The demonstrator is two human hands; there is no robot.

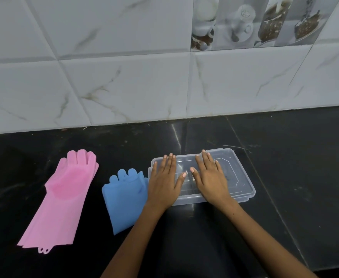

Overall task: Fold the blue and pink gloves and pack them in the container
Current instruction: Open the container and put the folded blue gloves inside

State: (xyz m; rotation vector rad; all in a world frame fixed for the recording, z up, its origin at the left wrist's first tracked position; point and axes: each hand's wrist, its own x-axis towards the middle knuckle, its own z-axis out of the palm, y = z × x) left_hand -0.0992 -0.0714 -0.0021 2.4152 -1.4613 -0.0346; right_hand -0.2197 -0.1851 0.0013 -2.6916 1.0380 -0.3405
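neither hand grips anything; the left hand (163, 182) lies flat, palm down, fingers straight and close together, on the left part of the lid (227, 167) of the clear plastic container (245, 194); the right hand (209, 178) lies flat the same way on the middle of the lid, fingers straight and slightly spread, thumb pointing toward the left hand; the two thumbs come near each other but stay apart; the lid sits on the container, and the container rests on the black counter (285, 177), its long side running left to right, slightly turned; nothing can be made out inside it through the plastic; the blue gloves (124, 199) lie on the counter just left of the container, fingers pointing toward the wall, right edge beside or under the left hand, which one i cannot tell; they look shorter than the pink ones, whether folded i cannot say for sure; the pink gloves (62, 199) lie well left of the blue ones, stretched full length, stacked one on the other, fingers toward the wall, cuffs toward the near edge, tilted to the left; behind the counter stands a wall of white marbled tiles (124, 77), with a picture tile (255, 21) at the upper right.
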